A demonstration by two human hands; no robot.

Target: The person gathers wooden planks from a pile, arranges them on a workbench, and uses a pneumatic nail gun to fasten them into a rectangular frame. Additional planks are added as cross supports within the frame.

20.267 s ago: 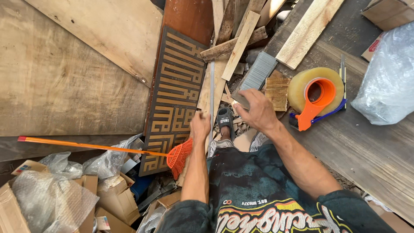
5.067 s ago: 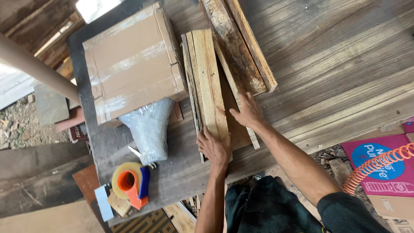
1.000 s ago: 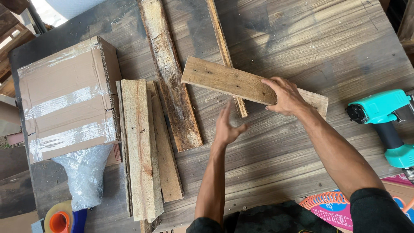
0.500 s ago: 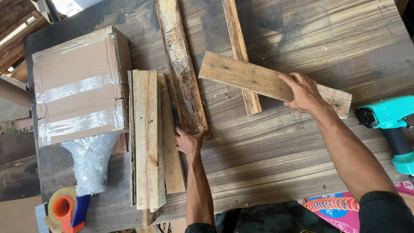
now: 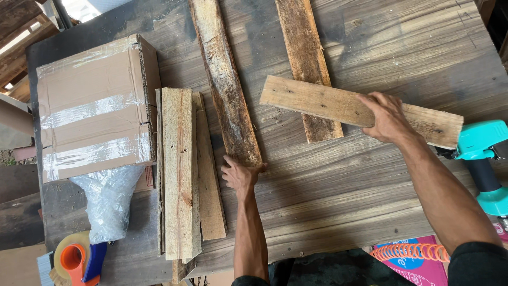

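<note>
My right hand (image 5: 389, 116) grips a pale wooden plank (image 5: 317, 103) that lies crosswise over a darker upright board (image 5: 307, 58) on the wooden table (image 5: 344, 190). My left hand (image 5: 241, 175) rests at the near end of a long weathered plank (image 5: 227, 95), fingers touching its end. A stack of pale boards (image 5: 182, 169) lies just left of my left hand.
A taped cardboard box (image 5: 95, 106) sits at the table's left, with a clear plastic bag (image 5: 108, 201) and a tape dispenser (image 5: 76, 259) below it. A teal power drill (image 5: 484, 159) lies at the right edge. An orange coiled hose (image 5: 407, 251) hangs below the table.
My left hand has shifted slightly right, onto the weathered plank's near end. My right hand still holds the pale plank crosswise in about the same place.
</note>
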